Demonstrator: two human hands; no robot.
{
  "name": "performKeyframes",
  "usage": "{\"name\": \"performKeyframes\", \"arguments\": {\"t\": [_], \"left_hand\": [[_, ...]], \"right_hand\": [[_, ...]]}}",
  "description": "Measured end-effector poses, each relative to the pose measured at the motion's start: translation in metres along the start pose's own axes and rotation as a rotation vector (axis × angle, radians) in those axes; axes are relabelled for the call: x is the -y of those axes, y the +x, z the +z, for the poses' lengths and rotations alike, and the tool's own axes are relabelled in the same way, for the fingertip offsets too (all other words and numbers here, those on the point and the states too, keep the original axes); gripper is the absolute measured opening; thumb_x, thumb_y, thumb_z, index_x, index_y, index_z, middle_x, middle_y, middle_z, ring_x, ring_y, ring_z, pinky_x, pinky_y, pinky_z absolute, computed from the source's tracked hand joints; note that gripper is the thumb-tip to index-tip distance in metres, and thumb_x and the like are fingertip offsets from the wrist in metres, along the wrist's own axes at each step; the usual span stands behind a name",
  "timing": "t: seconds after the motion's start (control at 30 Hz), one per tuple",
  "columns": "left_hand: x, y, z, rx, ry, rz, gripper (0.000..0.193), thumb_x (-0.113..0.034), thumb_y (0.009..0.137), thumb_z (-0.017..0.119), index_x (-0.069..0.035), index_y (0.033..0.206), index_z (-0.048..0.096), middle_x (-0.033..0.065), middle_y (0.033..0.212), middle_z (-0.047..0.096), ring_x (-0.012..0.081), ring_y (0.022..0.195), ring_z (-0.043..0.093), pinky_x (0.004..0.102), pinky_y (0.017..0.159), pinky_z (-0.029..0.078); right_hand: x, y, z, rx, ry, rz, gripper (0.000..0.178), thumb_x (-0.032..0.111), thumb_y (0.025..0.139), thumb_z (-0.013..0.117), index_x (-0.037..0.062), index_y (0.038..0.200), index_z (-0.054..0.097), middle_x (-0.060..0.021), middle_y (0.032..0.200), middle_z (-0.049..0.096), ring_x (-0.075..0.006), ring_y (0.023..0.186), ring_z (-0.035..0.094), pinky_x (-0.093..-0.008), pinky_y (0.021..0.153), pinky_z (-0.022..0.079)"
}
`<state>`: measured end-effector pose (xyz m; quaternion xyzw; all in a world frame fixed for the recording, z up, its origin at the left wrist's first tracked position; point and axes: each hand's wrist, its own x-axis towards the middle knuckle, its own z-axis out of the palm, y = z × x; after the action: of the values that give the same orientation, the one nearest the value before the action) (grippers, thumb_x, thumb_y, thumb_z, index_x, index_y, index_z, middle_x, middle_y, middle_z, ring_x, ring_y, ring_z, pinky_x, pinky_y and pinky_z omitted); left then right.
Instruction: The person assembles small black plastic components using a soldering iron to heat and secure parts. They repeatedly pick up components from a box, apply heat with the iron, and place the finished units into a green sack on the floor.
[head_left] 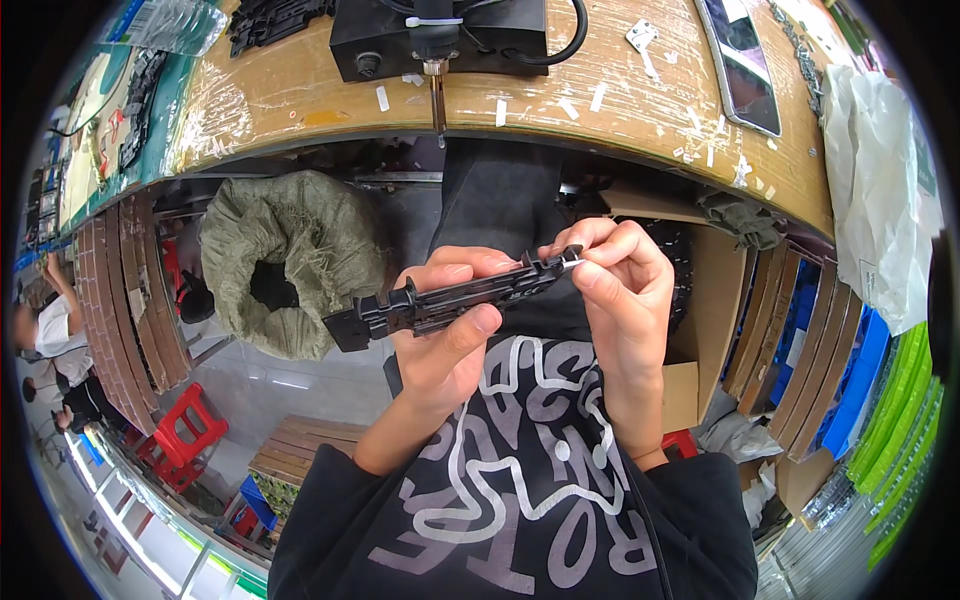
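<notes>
My left hand is closed around a long black plastic part, with its thumb along the near side and the fingers behind. The part is narrow and ribbed, with a blocky end pointing left; it is held tilted above my lap, its right end higher. At that right end, my right hand pinches with thumb and forefinger. A small silvery bit shows beside the fingertips there; I cannot make out whether it is separate or belongs to the black part.
On the wrapped workbench stands a black box machine with a downward metal tip. A phone and white scraps lie to its right. Below are an olive sack, a cardboard box and red stools.
</notes>
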<state>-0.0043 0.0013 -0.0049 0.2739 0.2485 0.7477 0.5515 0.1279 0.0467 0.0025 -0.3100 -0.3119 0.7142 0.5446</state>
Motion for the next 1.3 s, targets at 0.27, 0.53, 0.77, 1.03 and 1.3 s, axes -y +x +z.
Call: {"name": "performKeyframes", "arguments": {"t": [0.27, 0.53, 0.77, 1.03, 1.3], "left_hand": [[-0.001, 0.000, -0.002, 0.042, -0.008, -0.007, 0.033, 0.005, 0.072, 0.057, -0.006, 0.101, 0.048, 0.0176, 0.097, 0.051, 0.0279, 0.097, 0.048, 0.0418, 0.087, 0.039], [-0.007, 0.008, -0.009, 0.146, 0.134, -0.153, 0.035, 0.007, 0.070, 0.059, -0.003, 0.102, 0.048, 0.0157, 0.100, 0.051, 0.0262, 0.100, 0.048, 0.0389, 0.093, 0.035], [-0.015, 0.013, -0.029, 0.146, -0.304, -0.956, 0.035, -0.024, 0.084, 0.044, 0.003, 0.106, 0.046, 0.0068, 0.093, 0.054, 0.0112, 0.081, 0.052, 0.0234, 0.073, 0.041], [-0.019, 0.028, -0.025, 0.051, 0.100, -0.833, 0.024, -0.013, 0.078, 0.048, -0.001, 0.099, 0.050, 0.0023, 0.088, 0.057, 0.0039, 0.071, 0.051, 0.0150, 0.059, 0.040], [-0.007, 0.051, -0.036, -0.269, 0.633, -0.262, 0.010, 0.000, 0.080, 0.047, 0.001, 0.090, 0.049, -0.0002, 0.071, 0.054, 0.0007, 0.059, 0.047, 0.0159, 0.050, 0.037]], "right_hand": [[-0.001, 0.001, -0.003, 0.050, 0.024, -0.030, 0.013, -0.009, 0.071, 0.059, -0.0009, 0.079, 0.052, -0.0148, 0.086, 0.055, -0.0174, 0.081, 0.056, -0.0285, 0.075, 0.045], [0.002, 0.005, -0.008, 0.110, -0.042, -0.158, 0.023, -0.013, 0.069, 0.058, -0.0024, 0.087, 0.048, -0.0139, 0.083, 0.055, -0.0225, 0.082, 0.057, -0.0336, 0.075, 0.047], [-0.010, 0.018, -0.009, 0.314, -0.024, -0.195, 0.023, -0.013, 0.069, 0.057, 0.0000, 0.084, 0.046, -0.0156, 0.078, 0.057, -0.0261, 0.085, 0.057, -0.0370, 0.075, 0.047], [-0.020, 0.027, -0.009, 0.306, -0.071, -0.026, 0.028, -0.007, 0.072, 0.058, -0.0030, 0.098, 0.046, -0.0164, 0.089, 0.056, -0.0228, 0.094, 0.054, -0.0371, 0.089, 0.039], [-0.021, 0.022, 0.006, 0.190, -0.193, 0.517, 0.037, 0.003, 0.076, 0.060, -0.0019, 0.109, 0.043, -0.0089, 0.086, 0.055, -0.0143, 0.073, 0.057, -0.0250, 0.062, 0.050]]}}
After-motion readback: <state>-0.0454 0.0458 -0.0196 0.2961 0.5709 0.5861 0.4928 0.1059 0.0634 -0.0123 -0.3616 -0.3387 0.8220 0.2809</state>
